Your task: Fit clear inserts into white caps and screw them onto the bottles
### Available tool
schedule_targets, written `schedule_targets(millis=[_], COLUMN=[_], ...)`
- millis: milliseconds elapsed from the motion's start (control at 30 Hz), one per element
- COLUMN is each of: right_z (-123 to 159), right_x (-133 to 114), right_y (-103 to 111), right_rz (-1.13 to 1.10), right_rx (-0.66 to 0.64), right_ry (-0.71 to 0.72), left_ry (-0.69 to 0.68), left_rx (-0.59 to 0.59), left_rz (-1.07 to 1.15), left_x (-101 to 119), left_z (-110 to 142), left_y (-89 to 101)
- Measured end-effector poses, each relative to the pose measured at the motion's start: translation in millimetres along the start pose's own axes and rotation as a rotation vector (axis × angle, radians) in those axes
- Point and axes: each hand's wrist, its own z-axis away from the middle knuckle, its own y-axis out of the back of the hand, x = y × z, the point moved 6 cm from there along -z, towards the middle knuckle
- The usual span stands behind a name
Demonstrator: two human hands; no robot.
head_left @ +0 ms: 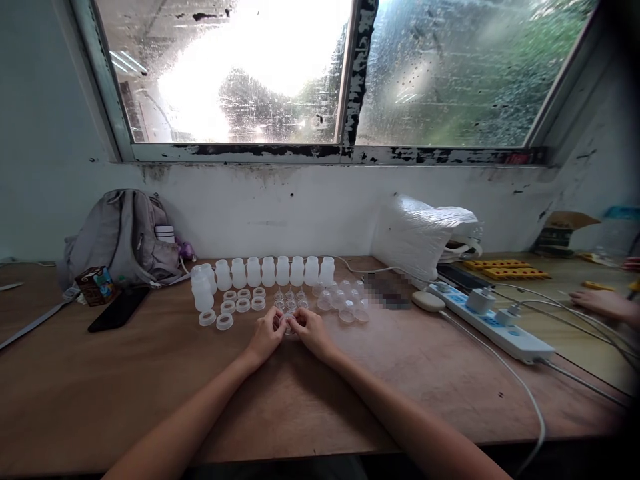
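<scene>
Left hand [267, 331] and right hand [310, 329] meet above worktop [300, 407], fingers pinching small clear piece [289, 327]; translucent rings [243, 309] lie leftward.

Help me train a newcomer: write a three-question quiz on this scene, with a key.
1. True or false: the row of frosted white plastic bottles stands behind the translucent plastic rings.

2. Which lies beside the small brown printed carton?
a) yellow perforated strips
b) flat black rectangular device
c) long white power strip

3. What do the person's bare left hand and bare right hand have between their fingertips?

Key:
1. True.
2. b.
3. A small clear piece; its exact shape is too small to tell.
</scene>
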Motion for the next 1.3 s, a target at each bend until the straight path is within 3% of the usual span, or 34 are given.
schedule_targets(millis=[267, 533, 933, 1300], right_z=[0.7, 1.3, -1.9, -0.7], right_x=[-1.0, -4.4, 4.9, 5.7], right_y=[-1.2, 0.9, 4.2, 3.2], right_rz=[-0.005, -0.061, 0.011, 0.048], right_rx=[-0.022, -0.02, -0.002, 0.023], right_ry=[-0.011, 0.005, -0.064, -0.075], left_ry=[-0.019, -0.01, -0.126, -0.149], left_rx=[-0.003, -0.028, -0.163, -0.172], left_rz=[-0.079, 0.038, 0.025, -0.022], left_x=[-1.0, 1.4, 17.7, 24.2], left_z=[0.0, -0.8, 8.0, 12.9], left_y=[-0.3, 1.8, 1.2, 0.8])
